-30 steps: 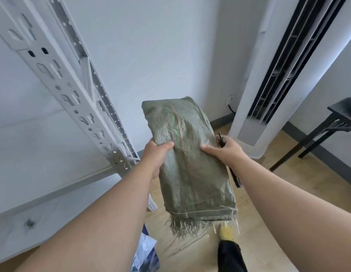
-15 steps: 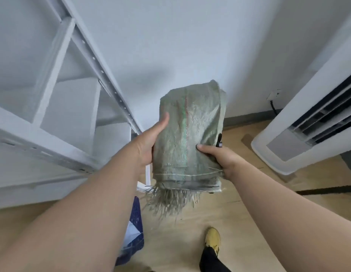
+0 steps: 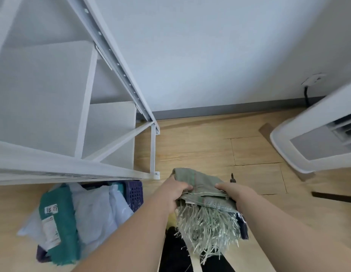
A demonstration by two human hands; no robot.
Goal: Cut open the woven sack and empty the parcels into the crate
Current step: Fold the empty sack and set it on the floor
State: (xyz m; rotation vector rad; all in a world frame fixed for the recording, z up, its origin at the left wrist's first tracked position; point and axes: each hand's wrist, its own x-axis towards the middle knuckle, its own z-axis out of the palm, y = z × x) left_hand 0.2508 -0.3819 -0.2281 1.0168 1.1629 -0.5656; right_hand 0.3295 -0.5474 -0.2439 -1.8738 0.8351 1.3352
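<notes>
I observe the woven sack clamped between both hands: left hand at its nine o'clock, right hand at three o'clock, frayed edge toward me.

A pale wood-plank floor carries everything. At near left a dark blue perforated crate sits on it, heaped with white and teal parcels. A white metal shelf rack stands at far left, its feet on the planks. A white standing unit rests at right.
</notes>
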